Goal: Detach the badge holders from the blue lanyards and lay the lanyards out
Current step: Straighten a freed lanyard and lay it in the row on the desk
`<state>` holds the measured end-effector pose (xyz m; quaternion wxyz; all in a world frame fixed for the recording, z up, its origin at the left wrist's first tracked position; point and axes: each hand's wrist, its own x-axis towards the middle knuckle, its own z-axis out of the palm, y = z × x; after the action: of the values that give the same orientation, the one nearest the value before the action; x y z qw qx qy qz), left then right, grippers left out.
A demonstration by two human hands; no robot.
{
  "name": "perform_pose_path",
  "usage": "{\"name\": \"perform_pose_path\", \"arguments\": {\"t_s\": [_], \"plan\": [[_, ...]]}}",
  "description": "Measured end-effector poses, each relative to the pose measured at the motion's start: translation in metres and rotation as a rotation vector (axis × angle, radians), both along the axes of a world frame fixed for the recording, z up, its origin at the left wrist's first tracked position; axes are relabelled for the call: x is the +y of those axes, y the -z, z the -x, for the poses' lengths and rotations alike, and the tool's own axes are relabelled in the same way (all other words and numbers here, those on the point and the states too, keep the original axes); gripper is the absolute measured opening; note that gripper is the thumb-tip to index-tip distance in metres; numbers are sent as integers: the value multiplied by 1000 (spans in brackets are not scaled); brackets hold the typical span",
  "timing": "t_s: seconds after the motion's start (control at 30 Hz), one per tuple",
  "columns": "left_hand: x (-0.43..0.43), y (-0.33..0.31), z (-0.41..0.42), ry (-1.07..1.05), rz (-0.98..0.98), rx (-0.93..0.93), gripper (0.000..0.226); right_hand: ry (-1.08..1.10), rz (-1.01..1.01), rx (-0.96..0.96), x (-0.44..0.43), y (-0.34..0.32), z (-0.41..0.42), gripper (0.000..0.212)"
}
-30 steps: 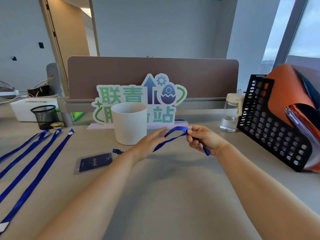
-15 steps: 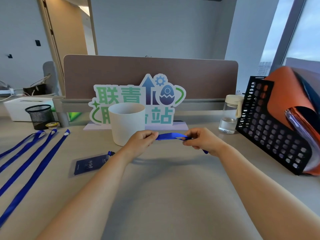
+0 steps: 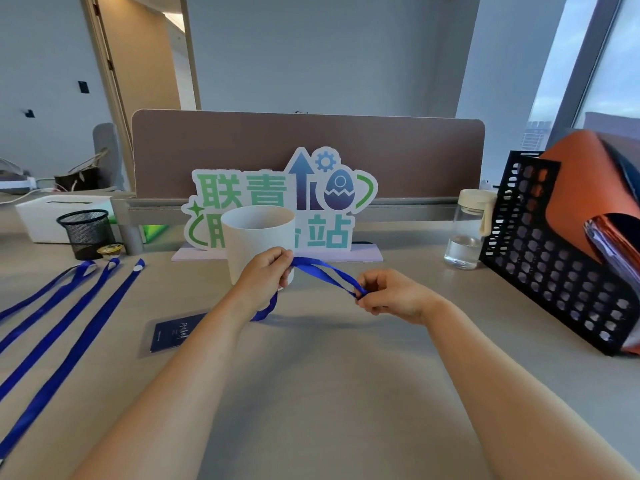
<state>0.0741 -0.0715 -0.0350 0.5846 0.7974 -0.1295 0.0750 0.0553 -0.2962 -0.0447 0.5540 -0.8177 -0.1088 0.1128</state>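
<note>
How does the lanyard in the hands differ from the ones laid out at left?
The held lanyard is raised, pinched between the left hand and right hand; the laid-out lanyards lie flat on the desk. The held lanyard sags and curls; the laid-out lanyards run straight, side by side. All are blue ribbon.

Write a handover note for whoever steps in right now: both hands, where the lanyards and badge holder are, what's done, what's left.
Left hand and right hand both pinch one blue lanyard, held above the table.
Badge holder lies flat, partly behind the left forearm; whether it is unclipped is hidden.
Done: other lanyards laid out at left.
Left: lay this one beside them.
</note>
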Motion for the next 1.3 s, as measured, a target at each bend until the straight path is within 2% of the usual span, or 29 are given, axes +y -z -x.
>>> {"name": "perform_pose_path", "arguments": {"t_s": [0.07, 0.13, 0.23, 0.37, 0.53, 0.63, 0.73, 0.8, 0.9, 1.0, 1.2, 1.3], "plan": [[3, -1, -1, -47, -2, -4, 32, -4, -161, 32, 1, 2, 0, 20], [5, 0, -2, -69, -50, 23, 30, -27, -414, 69, 0, 5, 0, 13], [6, 4, -3, -31, -210, 80, 30, -102, -752, 81, 2, 6, -2, 26], [5, 9, -3, 49, -324, 124, 34, -128, -948, 96, 7, 2, 1, 38], [5, 11, -5, 67, -327, 158, 34, -186, -922, 20, 4, 5, -1, 37], [6, 12, -4, 97, -336, 207, 34, -36, -932, 28, 7, 6, -2, 43], [6, 13, -3, 135, -330, 241, 35, 146, -922, 34, 11, 7, -2, 17], [7, 14, -2, 152, -237, 267, 37, 185, -918, 27, 13, 6, -2, 5], [10, 17, -1, 156, -113, 280, 39, 189, -952, 31, 13, 6, -2, 13], [10, 16, 2, 161, -171, 259, 43, 190, -974, -4, 10, 7, -3, 20], [8, 17, 0, 170, -4, 215, 31, 283, -852, -164, 7, 4, -4, 24], [8, 15, 0, 127, -130, 145, 20, 306, -711, -231, 7, 4, -6, 25]]}}
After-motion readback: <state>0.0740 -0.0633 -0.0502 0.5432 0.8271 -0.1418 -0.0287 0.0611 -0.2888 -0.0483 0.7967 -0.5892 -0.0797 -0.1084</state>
